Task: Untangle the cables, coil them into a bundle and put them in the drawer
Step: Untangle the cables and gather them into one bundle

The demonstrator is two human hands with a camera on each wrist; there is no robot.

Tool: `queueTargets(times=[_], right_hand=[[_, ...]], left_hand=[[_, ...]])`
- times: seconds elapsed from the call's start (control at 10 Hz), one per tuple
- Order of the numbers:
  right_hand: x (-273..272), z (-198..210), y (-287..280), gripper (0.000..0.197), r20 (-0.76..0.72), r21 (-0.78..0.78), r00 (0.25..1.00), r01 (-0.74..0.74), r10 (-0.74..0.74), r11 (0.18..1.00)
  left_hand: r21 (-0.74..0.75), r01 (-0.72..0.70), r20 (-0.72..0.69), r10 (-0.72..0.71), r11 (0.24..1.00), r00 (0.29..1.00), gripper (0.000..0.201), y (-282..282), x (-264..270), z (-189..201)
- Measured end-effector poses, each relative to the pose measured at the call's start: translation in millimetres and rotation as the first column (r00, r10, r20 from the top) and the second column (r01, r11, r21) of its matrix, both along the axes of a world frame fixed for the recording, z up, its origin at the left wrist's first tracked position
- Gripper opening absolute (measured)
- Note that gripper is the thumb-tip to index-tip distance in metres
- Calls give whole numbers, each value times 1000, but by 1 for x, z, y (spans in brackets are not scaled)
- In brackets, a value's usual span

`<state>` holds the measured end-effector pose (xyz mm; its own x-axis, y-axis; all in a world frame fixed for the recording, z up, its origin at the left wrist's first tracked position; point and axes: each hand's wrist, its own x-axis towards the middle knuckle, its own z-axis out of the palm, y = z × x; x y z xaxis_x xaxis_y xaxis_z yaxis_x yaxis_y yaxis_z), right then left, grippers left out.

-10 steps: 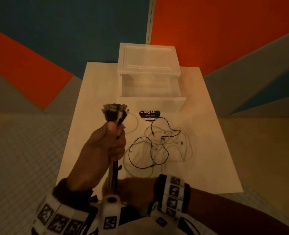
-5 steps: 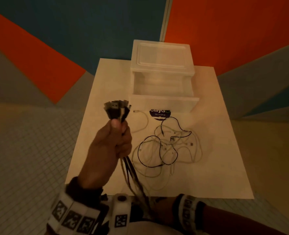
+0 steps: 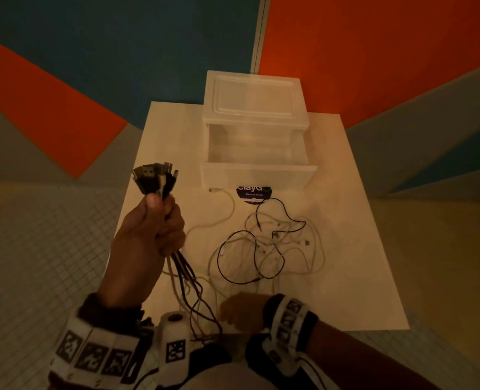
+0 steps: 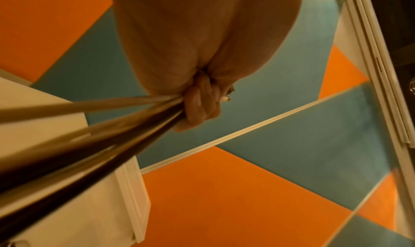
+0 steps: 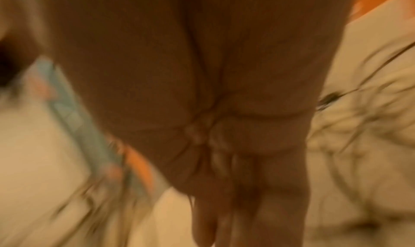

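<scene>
Left hand [image 3: 148, 235] fists the cables [image 3: 267, 249] just below their plugs [image 3: 154, 178]; strands trail toward 5 o'clock onto the table [image 3: 359, 277]. Right hand [image 3: 241, 308], nearer the slack, grip unclear. Open drawer [image 3: 258, 170] lies at 1 o'clock.
</scene>
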<state>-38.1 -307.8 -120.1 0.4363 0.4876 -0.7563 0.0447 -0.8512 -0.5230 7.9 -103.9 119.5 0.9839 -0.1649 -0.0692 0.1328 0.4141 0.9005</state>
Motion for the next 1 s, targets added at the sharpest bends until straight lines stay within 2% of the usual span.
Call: queueTargets(times=[0.1, 0.2, 0.3, 0.4, 0.5, 0.6, 0.7, 0.8, 0.9, 1.0], right_hand=[[34, 139, -31, 21, -125, 30, 951, 290, -284, 957], [69, 115, -99, 19, 210, -162, 843, 530, -496, 832], [90, 69, -152, 30, 528, -351, 736, 643, -423, 681], [93, 27, -155, 35, 564, -295, 736, 603, -374, 741], [92, 7, -146, 48, 586, -263, 728, 586, -356, 766], [87, -5, -144, 60, 598, -438, 786, 486, -158, 756], [82, 12, -147, 63, 544, -495, 835, 399, -83, 772], [90, 75, -160, 50, 522, -369, 816, 478, -248, 797], [101, 171, -171, 11, 660, 244, 489, 579, -570, 778], [99, 281, -162, 14, 166, 793, 406, 487, -899, 366]], left_hand=[[9, -15, -12, 15, 1000, 1000, 33, 4, -2, -6], [8, -17, -6, 17, 1000, 1000, 38, 9, -2, -10], [3, -21, -17, 21, 1000, 1000, 41, 11, 1, -12], [16, -32, -24, 32, 999, 999, 38, 5, 1, -14], [37, -58, -44, 60, 998, 997, 35, -1, 1, -14], [10, -46, -51, 47, 999, 998, 38, -3, 4, -15], [18, -39, -53, 40, 999, 998, 45, 0, 7, -16], [10, -43, -42, 44, 999, 998, 41, 0, 10, -18], [28, -72, -50, 73, 997, 996, 34, -2, 15, -17], [28, -74, -47, 75, 997, 996, 34, -8, 21, -15]])
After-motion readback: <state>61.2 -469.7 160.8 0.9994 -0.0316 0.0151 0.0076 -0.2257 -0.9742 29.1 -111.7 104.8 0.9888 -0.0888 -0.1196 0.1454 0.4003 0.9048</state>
